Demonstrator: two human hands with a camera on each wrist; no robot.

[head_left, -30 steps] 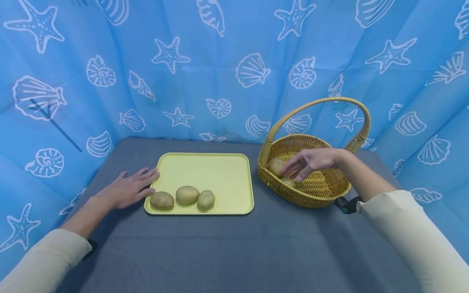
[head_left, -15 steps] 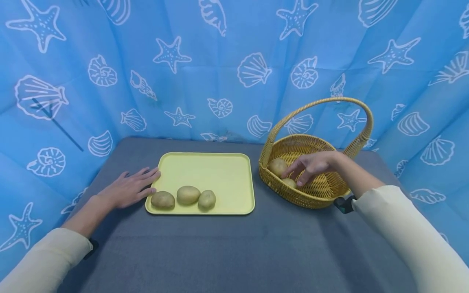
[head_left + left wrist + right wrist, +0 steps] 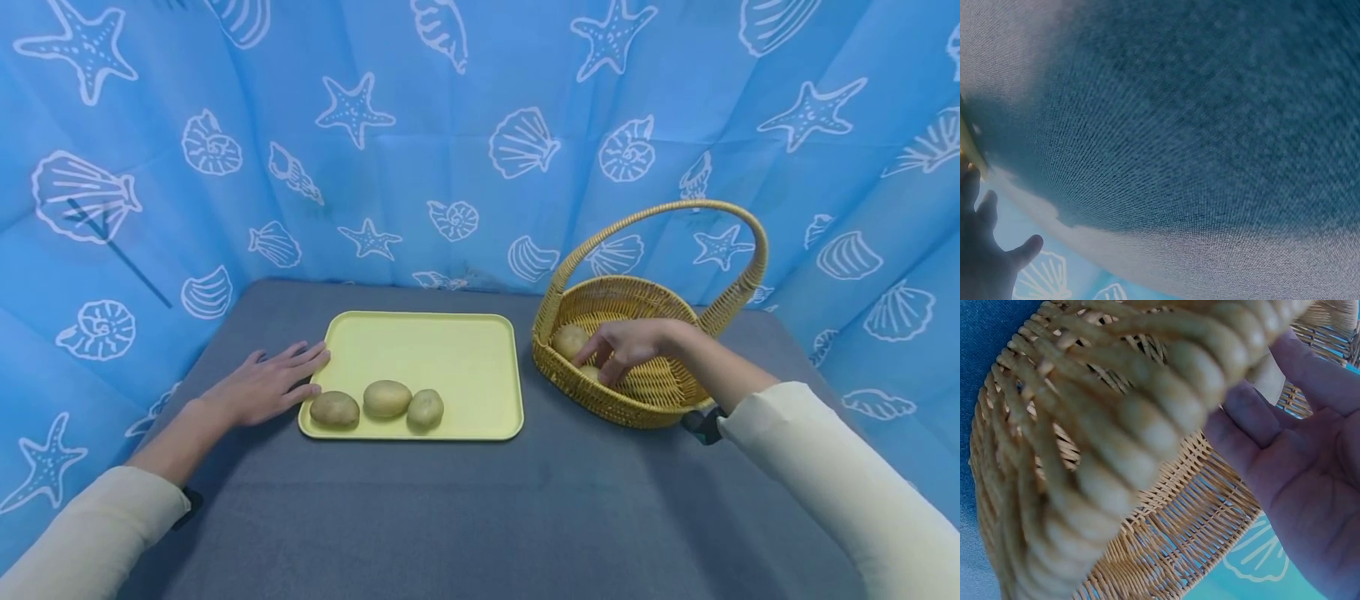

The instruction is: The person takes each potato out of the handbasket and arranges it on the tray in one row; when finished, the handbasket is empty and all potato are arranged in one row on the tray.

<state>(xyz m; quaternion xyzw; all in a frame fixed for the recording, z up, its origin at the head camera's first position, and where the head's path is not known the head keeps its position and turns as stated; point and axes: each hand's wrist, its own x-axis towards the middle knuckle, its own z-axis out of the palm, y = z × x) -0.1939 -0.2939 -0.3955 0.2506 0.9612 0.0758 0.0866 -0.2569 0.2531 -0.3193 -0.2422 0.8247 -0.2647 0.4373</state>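
Observation:
In the head view, my right hand (image 3: 633, 343) reaches down into a wicker basket (image 3: 611, 410), its thumb and fingers bent around a potato (image 3: 590, 372) and partly covering it. Beside that one, against the basket's left wall, lies a second potato (image 3: 569, 340). The right wrist view shows the fingers behind the thick woven rim, next to a small pale patch of potato (image 3: 1267, 378). My left hand (image 3: 262, 388) lies with fingers spread, fingertips on the left edge of a yellow tray (image 3: 427, 350). Three potatoes (image 3: 387, 399) sit along the tray's near side.
The basket's tall arched handle (image 3: 667, 208) rises over the right wrist. A grey cloth (image 3: 450, 517) covers the table. Behind and at both sides hangs a blue curtain (image 3: 450, 117) with white shells and starfish.
My right hand has lowered further into the basket, and its fingers have closed in around the nearer potato. The left hand stays on the tray's edge.

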